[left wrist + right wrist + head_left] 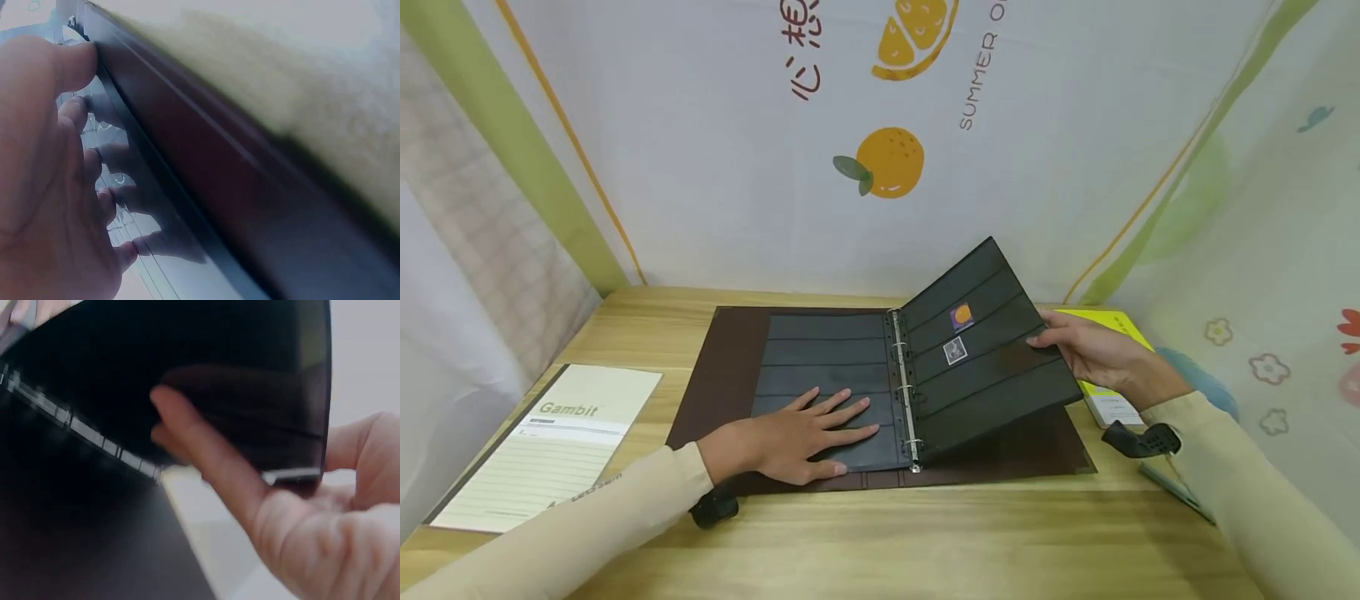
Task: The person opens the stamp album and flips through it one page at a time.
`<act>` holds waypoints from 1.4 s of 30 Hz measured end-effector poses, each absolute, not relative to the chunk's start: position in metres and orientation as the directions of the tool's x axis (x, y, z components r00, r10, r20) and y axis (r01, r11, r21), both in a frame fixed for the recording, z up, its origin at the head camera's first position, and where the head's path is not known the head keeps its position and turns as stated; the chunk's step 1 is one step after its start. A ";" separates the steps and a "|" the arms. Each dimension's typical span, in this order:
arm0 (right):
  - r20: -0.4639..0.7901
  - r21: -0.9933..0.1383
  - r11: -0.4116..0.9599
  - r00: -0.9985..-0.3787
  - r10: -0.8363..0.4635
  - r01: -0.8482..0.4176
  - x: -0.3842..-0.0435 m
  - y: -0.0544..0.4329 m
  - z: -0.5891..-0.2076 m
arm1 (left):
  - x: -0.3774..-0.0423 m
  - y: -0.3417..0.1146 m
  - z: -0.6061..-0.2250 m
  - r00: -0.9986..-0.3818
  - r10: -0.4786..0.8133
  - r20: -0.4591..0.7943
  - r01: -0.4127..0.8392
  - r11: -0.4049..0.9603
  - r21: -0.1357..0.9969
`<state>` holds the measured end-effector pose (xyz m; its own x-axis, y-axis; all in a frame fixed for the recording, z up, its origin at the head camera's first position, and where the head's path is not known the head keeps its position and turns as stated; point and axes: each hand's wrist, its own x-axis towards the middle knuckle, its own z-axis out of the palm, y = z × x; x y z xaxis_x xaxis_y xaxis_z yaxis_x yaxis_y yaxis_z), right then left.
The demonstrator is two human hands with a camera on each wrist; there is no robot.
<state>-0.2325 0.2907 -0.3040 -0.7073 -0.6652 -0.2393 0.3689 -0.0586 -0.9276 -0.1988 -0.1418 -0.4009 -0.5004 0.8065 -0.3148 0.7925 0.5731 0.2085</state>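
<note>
A brown ring binder [718,358] lies spread on the table, with black pocket pages on its metal rings. My left hand [797,437] rests flat on the left page [827,354], fingers spread; the left wrist view shows the fingertips against its glossy surface. My right hand [1093,350] grips the outer edge of the right black album pages [970,392], thumb on the front and fingers behind. Those pages tilt up from the cover. Two stamps sit in their pockets: a purple one with an orange disc [962,317] and a grey one with a white border [955,350].
A cream Gambit notepad [561,433] lies at the left, partly under my left sleeve. Behind my right hand are a yellow book [1105,321] and a blue rounded thing [1198,379]. A thin dark green item [1176,493] lies by my right sleeve. Printed curtains surround the table.
</note>
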 end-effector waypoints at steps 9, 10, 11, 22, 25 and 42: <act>-0.256 -0.898 -0.097 -0.689 -0.678 0.429 -0.232 0.258 -0.261 | -0.200 -0.140 -0.402 -0.507 0.798 -0.328 0.784 0.584 0.210; -0.275 -0.896 -0.089 -0.701 -0.658 0.435 -0.232 0.253 -0.258 | -0.200 -0.140 -0.402 -0.508 0.796 -0.329 0.784 0.585 0.208; -0.296 -0.897 -0.076 -0.720 -0.628 0.435 -0.231 0.249 -0.256 | -0.200 -0.140 -0.402 -0.508 0.796 -0.329 0.783 0.586 0.207; -0.390 -0.910 0.087 -0.766 -0.512 0.405 -0.228 0.216 -0.246 | -0.206 -0.135 -0.387 -0.506 0.811 -0.294 0.778 0.576 0.249; -0.368 -0.922 0.110 -0.750 -0.549 0.372 -0.230 0.211 -0.244 | -0.204 -0.118 -0.364 -0.540 0.826 -0.159 0.707 0.548 0.446; -0.315 -0.944 0.086 -0.786 -0.532 0.320 -0.218 0.175 -0.237 | -0.175 -0.025 -0.238 -0.830 0.550 -0.090 0.259 0.523 0.812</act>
